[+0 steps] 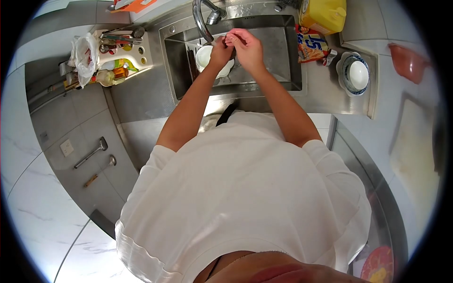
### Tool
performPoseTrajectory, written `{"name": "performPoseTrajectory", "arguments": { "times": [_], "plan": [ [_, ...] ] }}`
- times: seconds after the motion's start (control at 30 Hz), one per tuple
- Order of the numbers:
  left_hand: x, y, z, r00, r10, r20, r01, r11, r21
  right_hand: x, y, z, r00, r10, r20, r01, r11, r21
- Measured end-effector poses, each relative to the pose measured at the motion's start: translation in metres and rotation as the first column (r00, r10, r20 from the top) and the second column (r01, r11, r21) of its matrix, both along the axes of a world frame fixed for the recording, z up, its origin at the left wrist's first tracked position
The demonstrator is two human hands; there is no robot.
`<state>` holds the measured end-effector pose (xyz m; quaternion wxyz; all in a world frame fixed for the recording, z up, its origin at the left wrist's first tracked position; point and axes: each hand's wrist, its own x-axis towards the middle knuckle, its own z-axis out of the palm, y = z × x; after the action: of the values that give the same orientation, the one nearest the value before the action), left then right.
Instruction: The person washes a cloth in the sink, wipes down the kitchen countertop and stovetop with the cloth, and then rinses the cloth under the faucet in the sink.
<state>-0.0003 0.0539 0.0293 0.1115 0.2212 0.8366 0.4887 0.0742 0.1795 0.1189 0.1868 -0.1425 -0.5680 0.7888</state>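
Observation:
Over the steel sink [278, 61], my two hands meet just right of the curved faucet [201, 26]. My left hand [220, 53] is closed, its fingertips tucked against the other hand. Curled over from the right, my right hand [246, 45] has its fingers bent and pressed together. Whatever may lie between the hands is hidden. Below and left of them, a white bowl [203, 56] sits in the sink, with another white dish [227, 70] partly behind my left forearm. A dark slatted rack stands at the sink's left side.
Right of the sink are a yellow jug [323, 14], a printed orange packet [311, 45] and stacked bowls [357, 74]. A caddy of utensils and bottles [120, 59] stands left. A reddish plastic basin [408, 62] is at far right. Ladles [94, 153] hang on the tiled wall.

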Motion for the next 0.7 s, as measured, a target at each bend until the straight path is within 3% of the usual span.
{"name": "performPoseTrajectory", "arguments": {
  "times": [0.07,0.1,0.13,0.2,0.27,0.33,0.47,0.53,0.57,0.63,0.67,0.7],
  "plan": [
    [0.003,0.003,-0.001,0.975,0.145,0.167,-0.125,0.985,-0.123,-0.001,0.000,0.012,0.998,-0.024,-0.058,0.019,0.997,-0.075],
    [0.002,0.006,-0.006,0.968,0.056,0.246,-0.100,0.980,0.172,-0.004,0.005,0.016,0.998,-0.022,-0.057,0.018,0.997,-0.072],
    [0.000,0.002,-0.010,0.967,0.058,0.250,-0.103,0.979,0.173,-0.006,0.010,0.020,0.996,-0.055,-0.077,0.043,0.987,-0.154],
    [-0.005,-0.007,-0.012,0.898,-0.040,0.437,0.027,0.999,0.036,-0.008,0.023,0.028,0.992,-0.085,-0.089,0.062,0.970,-0.234],
    [-0.005,-0.007,-0.012,0.912,-0.026,0.409,-0.025,0.993,0.118,-0.011,0.040,0.033,0.976,-0.179,-0.126,0.146,0.961,-0.234],
    [-0.015,-0.012,-0.008,0.940,-0.084,0.331,0.134,0.983,-0.129,-0.011,0.054,0.036,0.981,-0.167,-0.098,0.146,0.971,-0.192],
    [-0.018,-0.020,-0.028,0.975,-0.016,0.221,0.033,0.997,-0.072,-0.014,0.074,0.013,0.965,-0.251,-0.075,0.221,0.934,-0.282],
    [-0.025,-0.032,-0.019,0.757,-0.178,0.629,0.039,0.973,0.228,-0.012,0.087,-0.012,0.919,-0.391,0.055,0.381,0.841,-0.384],
    [-0.026,-0.037,-0.019,0.757,-0.178,0.629,0.040,0.973,0.226,-0.010,0.093,-0.028,0.915,-0.396,0.074,0.396,0.852,-0.342],
    [-0.027,-0.048,-0.036,0.532,-0.317,0.785,-0.294,0.800,0.523,-0.002,0.101,-0.071,0.926,-0.334,0.174,0.371,0.890,-0.264],
    [-0.027,-0.047,-0.032,0.530,-0.315,0.787,-0.293,0.803,0.519,0.004,0.100,-0.095,0.922,-0.272,0.274,0.329,0.925,-0.188],
    [-0.025,-0.041,-0.023,0.497,-0.327,0.803,-0.433,0.709,0.557,0.013,0.097,-0.126,0.920,-0.272,0.280,0.331,0.924,-0.190]
  ]
}}
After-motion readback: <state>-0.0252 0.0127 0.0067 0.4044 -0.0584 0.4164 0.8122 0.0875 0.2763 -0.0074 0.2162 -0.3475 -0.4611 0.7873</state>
